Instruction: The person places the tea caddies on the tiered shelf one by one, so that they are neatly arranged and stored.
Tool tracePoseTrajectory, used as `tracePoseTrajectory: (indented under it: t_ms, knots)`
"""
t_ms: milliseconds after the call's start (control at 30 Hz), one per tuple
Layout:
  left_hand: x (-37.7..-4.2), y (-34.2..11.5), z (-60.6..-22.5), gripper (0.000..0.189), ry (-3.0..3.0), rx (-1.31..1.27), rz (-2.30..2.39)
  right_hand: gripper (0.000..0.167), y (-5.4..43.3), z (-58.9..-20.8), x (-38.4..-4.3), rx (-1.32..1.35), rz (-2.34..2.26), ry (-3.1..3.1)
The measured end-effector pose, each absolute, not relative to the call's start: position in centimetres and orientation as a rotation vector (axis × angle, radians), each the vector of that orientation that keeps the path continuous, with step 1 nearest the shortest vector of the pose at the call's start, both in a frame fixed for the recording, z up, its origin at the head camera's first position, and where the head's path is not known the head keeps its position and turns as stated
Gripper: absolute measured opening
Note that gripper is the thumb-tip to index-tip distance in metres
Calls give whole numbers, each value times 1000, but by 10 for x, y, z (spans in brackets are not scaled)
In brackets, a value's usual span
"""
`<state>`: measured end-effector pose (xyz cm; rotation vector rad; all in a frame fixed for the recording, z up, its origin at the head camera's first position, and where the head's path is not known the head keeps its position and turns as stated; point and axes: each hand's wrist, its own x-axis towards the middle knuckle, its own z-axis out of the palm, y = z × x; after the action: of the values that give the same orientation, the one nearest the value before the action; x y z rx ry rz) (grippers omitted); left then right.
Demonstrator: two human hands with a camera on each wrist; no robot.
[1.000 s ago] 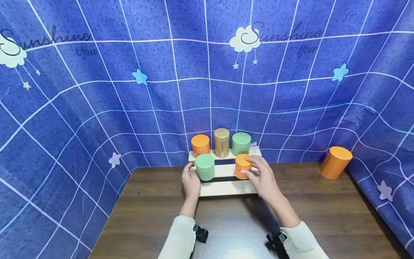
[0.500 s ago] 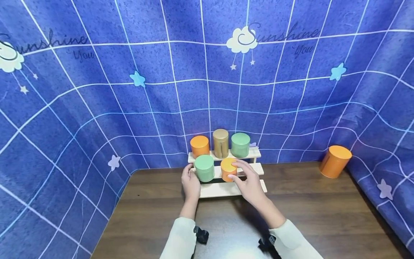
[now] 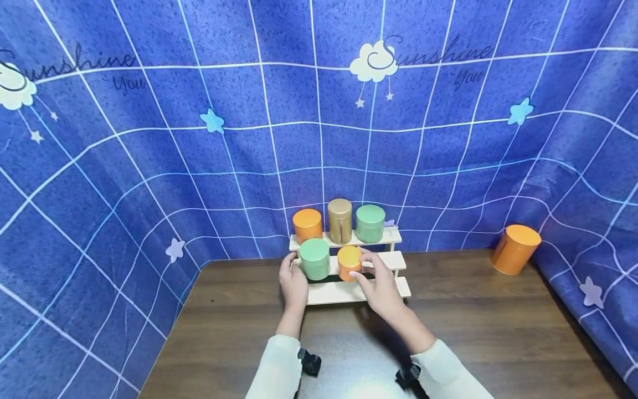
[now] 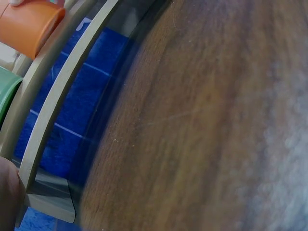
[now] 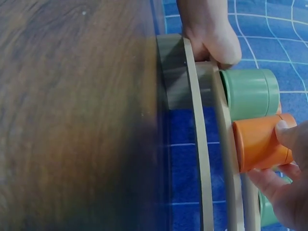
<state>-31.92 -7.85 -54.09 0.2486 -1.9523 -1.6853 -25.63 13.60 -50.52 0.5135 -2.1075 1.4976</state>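
A small orange canister (image 3: pixel 349 263) stands on the middle step of a pale wooden tiered rack (image 3: pixel 339 292). My right hand (image 3: pixel 381 285) pinches it, thumb in front and fingers at its right side; the right wrist view shows the thumb on the canister (image 5: pixel 262 143). Close at its left is a green canister (image 3: pixel 315 259) on the same step. My left hand (image 3: pixel 294 281) holds the rack's left end, beside the green canister; some of its fingers are hidden. On the top step stand an orange canister (image 3: pixel 307 225), a gold canister (image 3: pixel 340 221) and a green canister (image 3: pixel 370 224).
A larger orange canister (image 3: pixel 516 250) stands at the far right of the brown wooden table (image 3: pixel 239 316). A blue patterned curtain (image 3: pixel 279 144) hangs behind the rack and along both sides.
My right hand has moved the small orange canister leftward along the middle step, from its right part to near the green one. The left hand has stayed at the rack's end.
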Motion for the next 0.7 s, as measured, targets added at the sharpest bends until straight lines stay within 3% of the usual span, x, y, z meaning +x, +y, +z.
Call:
tracePoseTrajectory:
  t_ms: [333, 700]
  knots:
    - [-318, -77, -539, 34, -1943, 233, -1697, 35, 136, -505, -255, 507, 1387, -2205]
    - [-317, -78, -537, 34, -1946, 255, -1706, 59, 137, -500, -252, 531, 1100, -2350]
